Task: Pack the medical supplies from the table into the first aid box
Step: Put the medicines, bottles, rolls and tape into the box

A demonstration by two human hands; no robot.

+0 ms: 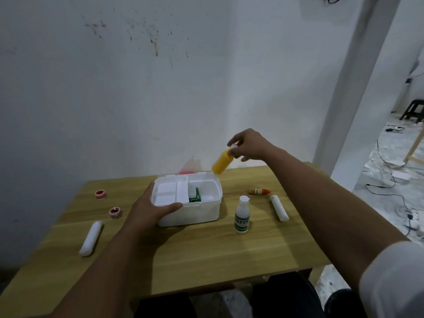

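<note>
The white first aid box [188, 200] sits open at the middle of the wooden table [183, 255]. A white divided tray [171, 190] fills its left half, and a green packet [195, 195] lies in the open right half.

The left hand [150, 211] rests against the box at its 8 o'clock corner, fingers spread wide, thumb lying along the near rim and the other fingers curving round the left wall.

The right hand [250, 145] is raised above the box's 1 o'clock corner. Its fingertips are pinched on the white cap end of a yellow bottle [222, 162], which hangs tilted, its base pointing down toward the far right corner of the box, clear of the rim.

Other supplies lie on the table. At 3 o'clock from the box a white bottle [242, 215] with a green label stands upright; further right lies a white roll [279, 208], and at 2 o'clock a small orange dropper bottle [260, 191] lies on its side. At 9 o'clock are two small red tape rolls, one further back [101, 194] and one nearer [115, 212]. At 8 o'clock lies a second white roll [91, 238].
</note>
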